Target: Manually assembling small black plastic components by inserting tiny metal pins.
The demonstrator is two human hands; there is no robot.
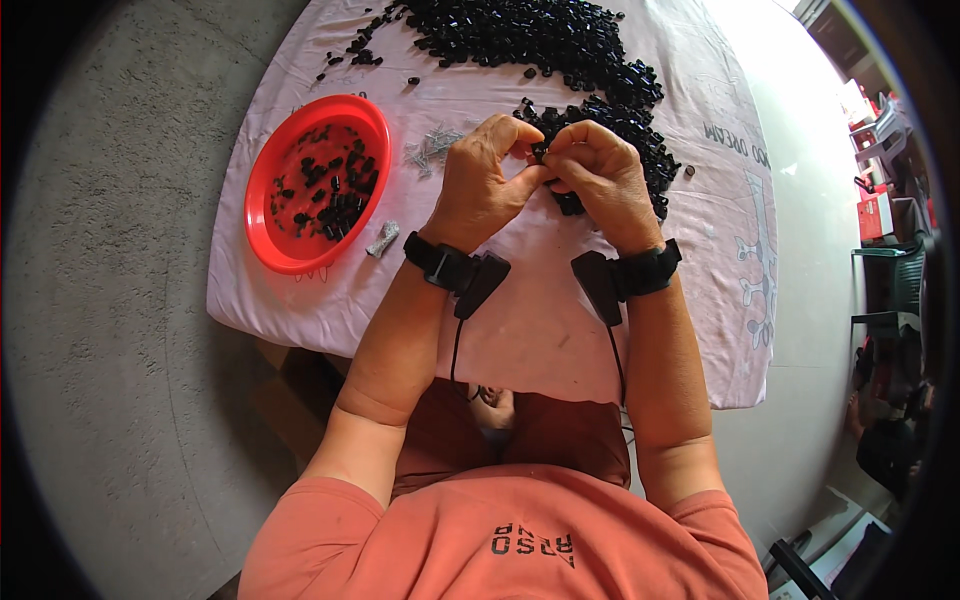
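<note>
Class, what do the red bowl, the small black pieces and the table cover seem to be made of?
Red bowl: likely plastic, smooth with a glossy rim. Small black pieces: probably moulded plastic, shiny with glints. Table cover: thin pale pink printed fabric, matte, draping over the edge.

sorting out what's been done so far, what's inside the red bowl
The red bowl holds a loose scatter of small black plastic parts, thickest on its right side, with bare red floor showing on the left. Whether anything lies beneath the clustered parts cannot be seen.
</note>
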